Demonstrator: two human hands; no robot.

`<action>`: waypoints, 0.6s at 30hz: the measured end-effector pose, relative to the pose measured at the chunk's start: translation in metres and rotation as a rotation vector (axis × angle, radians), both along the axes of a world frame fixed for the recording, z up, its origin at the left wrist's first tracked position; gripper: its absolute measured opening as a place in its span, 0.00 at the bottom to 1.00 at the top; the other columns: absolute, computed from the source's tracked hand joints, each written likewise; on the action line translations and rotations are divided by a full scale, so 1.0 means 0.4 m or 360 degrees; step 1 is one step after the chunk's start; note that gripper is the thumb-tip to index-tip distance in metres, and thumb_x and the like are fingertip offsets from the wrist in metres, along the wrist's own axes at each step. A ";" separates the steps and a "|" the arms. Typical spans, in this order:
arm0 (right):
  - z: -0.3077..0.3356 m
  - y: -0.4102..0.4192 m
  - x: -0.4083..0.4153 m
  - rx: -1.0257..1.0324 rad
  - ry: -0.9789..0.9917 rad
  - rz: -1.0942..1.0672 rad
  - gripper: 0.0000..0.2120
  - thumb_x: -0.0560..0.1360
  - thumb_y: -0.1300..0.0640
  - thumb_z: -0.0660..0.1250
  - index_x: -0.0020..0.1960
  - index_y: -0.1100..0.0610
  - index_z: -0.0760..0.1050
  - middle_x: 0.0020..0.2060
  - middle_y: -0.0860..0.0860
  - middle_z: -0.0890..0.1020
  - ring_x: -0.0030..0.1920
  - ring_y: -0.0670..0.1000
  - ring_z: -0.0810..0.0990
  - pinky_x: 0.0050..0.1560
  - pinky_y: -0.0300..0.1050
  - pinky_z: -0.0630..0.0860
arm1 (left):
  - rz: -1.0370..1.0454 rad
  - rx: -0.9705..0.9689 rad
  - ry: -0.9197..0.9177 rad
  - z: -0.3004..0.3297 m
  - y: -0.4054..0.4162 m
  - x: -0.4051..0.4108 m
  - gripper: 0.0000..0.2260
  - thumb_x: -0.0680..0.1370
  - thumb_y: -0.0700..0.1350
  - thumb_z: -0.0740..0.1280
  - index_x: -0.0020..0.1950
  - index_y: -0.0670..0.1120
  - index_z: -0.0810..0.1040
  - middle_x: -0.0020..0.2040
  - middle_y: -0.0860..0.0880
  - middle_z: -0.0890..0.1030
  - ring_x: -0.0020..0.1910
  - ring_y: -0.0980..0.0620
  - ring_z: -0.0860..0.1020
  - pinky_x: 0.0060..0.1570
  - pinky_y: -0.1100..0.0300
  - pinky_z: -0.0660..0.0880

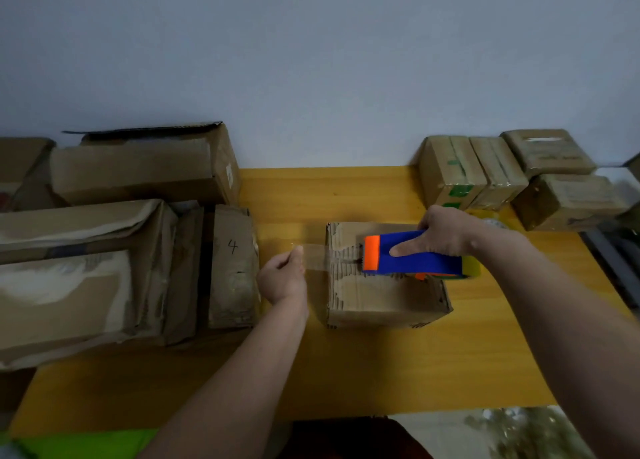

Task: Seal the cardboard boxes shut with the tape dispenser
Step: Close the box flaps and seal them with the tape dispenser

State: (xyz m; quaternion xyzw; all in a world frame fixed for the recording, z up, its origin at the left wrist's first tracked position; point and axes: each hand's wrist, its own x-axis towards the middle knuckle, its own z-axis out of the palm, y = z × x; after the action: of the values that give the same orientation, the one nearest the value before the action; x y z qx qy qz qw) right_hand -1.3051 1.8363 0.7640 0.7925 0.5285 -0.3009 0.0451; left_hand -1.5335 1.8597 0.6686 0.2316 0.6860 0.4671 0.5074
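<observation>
left hand (282, 278) fingers pinch tape (317, 257) end taut past box (384, 285) edge | right hand (446, 233) fingers wrap dispenser (415, 256) over seam, ready to lay strip

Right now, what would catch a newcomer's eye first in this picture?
The blue and orange tape dispenser, gripped by the right hand on top of the small cardboard box at the centre of the yellow table. Next, the left hand pinching the clear tape strip stretched past the box's left edge.

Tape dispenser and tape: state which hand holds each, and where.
Right hand grips the tape dispenser by its blue body; left hand pinches the clear tape at its free end.
</observation>
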 end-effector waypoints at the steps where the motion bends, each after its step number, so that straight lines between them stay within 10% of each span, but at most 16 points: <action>1: -0.001 0.002 0.001 -0.0008 0.0010 -0.0021 0.28 0.58 0.28 0.71 0.39 0.51 0.69 0.37 0.49 0.77 0.39 0.50 0.77 0.39 0.46 0.75 | -0.0011 -0.0010 0.0025 -0.006 0.010 0.003 0.04 0.74 0.44 0.74 0.42 0.50 0.80 0.39 0.52 0.82 0.41 0.55 0.81 0.35 0.67 0.76; 5: -0.005 0.000 0.004 -0.0038 0.0027 -0.0054 0.28 0.58 0.29 0.71 0.40 0.51 0.70 0.38 0.49 0.78 0.39 0.50 0.77 0.37 0.44 0.75 | -0.0165 -0.0159 0.0155 -0.061 0.025 0.015 0.03 0.74 0.45 0.73 0.44 0.49 0.79 0.47 0.48 0.83 0.48 0.49 0.81 0.51 0.54 0.80; 10: -0.017 -0.003 0.007 0.0010 0.0004 -0.0052 0.29 0.57 0.27 0.70 0.41 0.50 0.73 0.37 0.49 0.79 0.38 0.49 0.78 0.34 0.43 0.73 | -0.0565 -0.0125 0.0511 -0.122 -0.001 0.068 0.05 0.78 0.45 0.68 0.52 0.50 0.80 0.54 0.51 0.80 0.55 0.51 0.77 0.46 0.62 0.72; 15: -0.019 -0.013 0.023 0.0051 0.0010 -0.0059 0.33 0.51 0.24 0.68 0.41 0.51 0.75 0.36 0.48 0.80 0.38 0.49 0.79 0.33 0.43 0.72 | -0.1022 -0.0765 0.1010 -0.126 0.003 0.055 0.36 0.77 0.52 0.68 0.76 0.39 0.55 0.72 0.40 0.61 0.68 0.41 0.66 0.62 0.52 0.69; 18: -0.025 -0.017 0.028 0.0068 0.0028 -0.0041 0.35 0.49 0.22 0.66 0.40 0.51 0.76 0.35 0.48 0.80 0.37 0.49 0.79 0.33 0.43 0.72 | -0.0941 -0.0255 0.0752 -0.113 -0.049 0.055 0.28 0.82 0.44 0.61 0.79 0.48 0.53 0.76 0.45 0.61 0.74 0.45 0.62 0.68 0.52 0.65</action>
State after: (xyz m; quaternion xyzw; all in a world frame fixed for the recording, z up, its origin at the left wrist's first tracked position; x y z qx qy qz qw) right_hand -1.2940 1.8294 0.7542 0.7975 0.5249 -0.2969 0.0197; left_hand -1.5116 1.8401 0.6234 0.4804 0.7220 0.1794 0.4645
